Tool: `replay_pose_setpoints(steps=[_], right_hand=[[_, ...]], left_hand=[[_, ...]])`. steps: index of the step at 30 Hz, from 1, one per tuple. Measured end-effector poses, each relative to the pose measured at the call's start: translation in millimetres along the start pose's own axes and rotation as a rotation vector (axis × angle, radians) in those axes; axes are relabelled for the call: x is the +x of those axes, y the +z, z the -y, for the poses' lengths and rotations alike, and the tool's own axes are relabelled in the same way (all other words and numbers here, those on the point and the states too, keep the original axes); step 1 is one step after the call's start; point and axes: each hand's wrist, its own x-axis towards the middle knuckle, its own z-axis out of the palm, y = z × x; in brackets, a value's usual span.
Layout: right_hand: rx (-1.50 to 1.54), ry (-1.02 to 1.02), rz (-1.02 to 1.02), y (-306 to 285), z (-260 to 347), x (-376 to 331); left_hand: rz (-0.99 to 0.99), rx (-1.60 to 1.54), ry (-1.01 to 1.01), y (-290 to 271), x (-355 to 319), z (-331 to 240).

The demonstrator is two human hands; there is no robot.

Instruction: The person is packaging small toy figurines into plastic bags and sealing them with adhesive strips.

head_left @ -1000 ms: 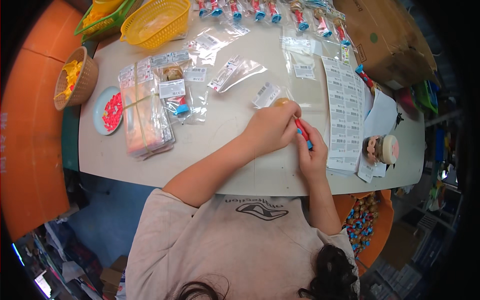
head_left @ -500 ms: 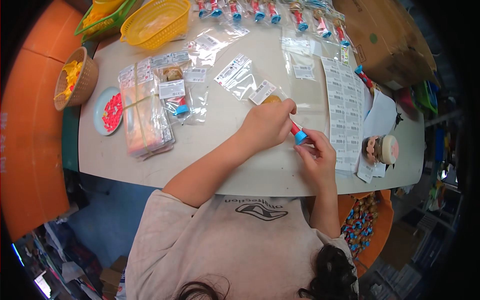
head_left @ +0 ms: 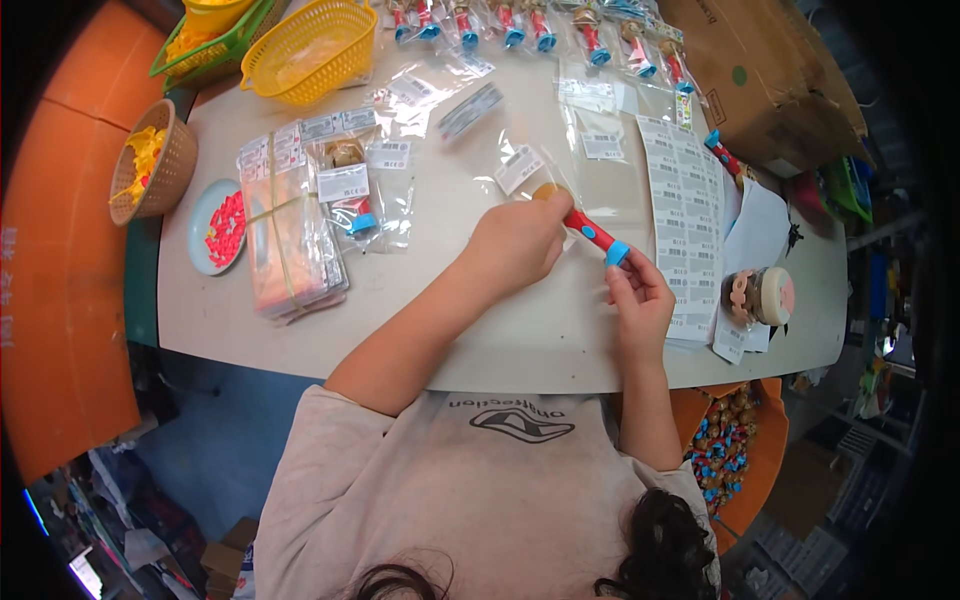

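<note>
A small toy (head_left: 590, 232) with a red body, a blue base and a tan head lies between my hands over the pale table (head_left: 470, 330). My left hand (head_left: 515, 245) grips its head end, together with a clear plastic bag (head_left: 600, 195) that carries a white label (head_left: 520, 168). The fingertips of my right hand (head_left: 640, 300) pinch the blue base. The toy's head is at the bag's mouth; whether it is inside the bag is unclear.
Sheets of labels (head_left: 685, 210) lie right of my hands, beside a round jar (head_left: 760, 295). Bagged toys (head_left: 520, 25) line the far edge. To the left are bundled bags (head_left: 290, 235), a blue plate of red pieces (head_left: 222, 225), a brown basket (head_left: 150, 165) and a yellow basket (head_left: 310, 40). A cardboard box (head_left: 760, 70) stands far right.
My hands have drawn apart, the right one moving toward me and the left one away. The toy now shows full length between them, its head toward the bag.
</note>
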Motion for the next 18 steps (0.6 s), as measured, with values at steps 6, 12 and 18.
replay_pose_setpoints(steps=[6,12,18], right_hand=[[0.101,0.128,0.104,17.7,-2.1,-3.4],[-0.444,-0.292,0.224,26.3,-2.3,-0.2],[-0.814,-0.553,0.213,18.6,-7.7,4.4]], left_hand=[[0.061,-0.174,0.039,0.8,-3.3,-9.8],[0.133,-0.251,0.049,-4.0,-6.1,-14.6],[0.221,-0.205,0.216,2.0,-7.3,-17.9]])
